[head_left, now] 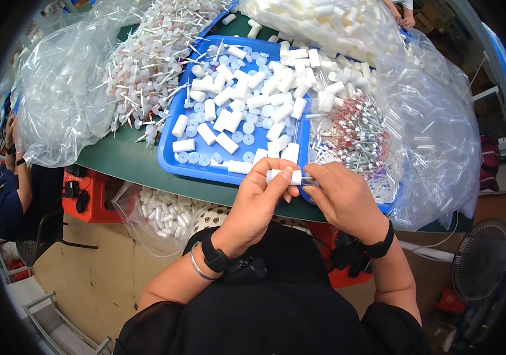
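I see the left hand (262, 189) pinching a smooth white plastic cylinder (291, 178) between thumb and fingers. The right hand's (344, 192) fingers curl around a thin shaft (307, 178) at its end, grip unclear to me; beyond the fingertips sits a blue plastic tray (197, 171).

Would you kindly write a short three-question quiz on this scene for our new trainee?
1. True or false: both hands rest flat on the table.

2. What colour is the tray holding many loose cylinders and pale discs?
a) red
b) blue
c) yellow

3. Fill in: the round fan is on the person's ____ side.

Key:
1. False; the left hand grips a white cylinder, with the right hand near its right end.
2. b
3. right
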Tool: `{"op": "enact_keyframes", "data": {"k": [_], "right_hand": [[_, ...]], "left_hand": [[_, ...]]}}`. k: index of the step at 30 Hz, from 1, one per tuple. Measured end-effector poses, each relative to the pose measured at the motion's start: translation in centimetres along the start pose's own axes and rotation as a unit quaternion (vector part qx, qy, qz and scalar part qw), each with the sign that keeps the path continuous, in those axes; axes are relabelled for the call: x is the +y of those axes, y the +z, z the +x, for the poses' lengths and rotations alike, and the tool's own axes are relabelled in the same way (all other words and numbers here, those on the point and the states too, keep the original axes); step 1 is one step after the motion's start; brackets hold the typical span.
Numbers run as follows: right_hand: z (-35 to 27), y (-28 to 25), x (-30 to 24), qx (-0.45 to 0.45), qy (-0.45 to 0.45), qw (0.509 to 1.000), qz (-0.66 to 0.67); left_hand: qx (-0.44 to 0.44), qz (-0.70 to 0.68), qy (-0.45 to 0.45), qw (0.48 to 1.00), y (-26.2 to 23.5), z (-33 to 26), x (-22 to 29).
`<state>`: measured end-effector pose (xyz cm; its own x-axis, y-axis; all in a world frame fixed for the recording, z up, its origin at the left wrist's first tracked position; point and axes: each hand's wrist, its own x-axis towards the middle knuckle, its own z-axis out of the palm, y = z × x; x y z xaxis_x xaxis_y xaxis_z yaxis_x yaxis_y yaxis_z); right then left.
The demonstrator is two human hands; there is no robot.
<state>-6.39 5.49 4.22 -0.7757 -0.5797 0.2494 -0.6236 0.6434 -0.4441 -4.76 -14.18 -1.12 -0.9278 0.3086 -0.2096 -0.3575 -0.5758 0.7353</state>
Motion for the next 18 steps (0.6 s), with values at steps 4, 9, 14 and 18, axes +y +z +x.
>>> {"op": "enact_keyframes", "data": {"k": [4,9,14,18], "right_hand": [[-0.6,0.4,-0.5,-0.011,0.059,0.997,0.045],[-1.2,1.8,-0.3,0.011,0.093,0.984,0.152],[-1.5,1.6,-0.4,-0.005,0.121,0.972,0.201],[-1.6,2.2,-0.5,0.023,0.128,0.970,0.204]], "left_hand": [[0.027,0.034,0.042,0.998,0.6,-0.2,-0.3],[0.043,0.106,0.115,0.987,1.2,-0.7,-0.8],[0.030,0.106,0.079,0.991,0.6,-0.8,-1.1],[0.008,0.176,0.160,0.971,0.4,-0.9,-2.0]]}}
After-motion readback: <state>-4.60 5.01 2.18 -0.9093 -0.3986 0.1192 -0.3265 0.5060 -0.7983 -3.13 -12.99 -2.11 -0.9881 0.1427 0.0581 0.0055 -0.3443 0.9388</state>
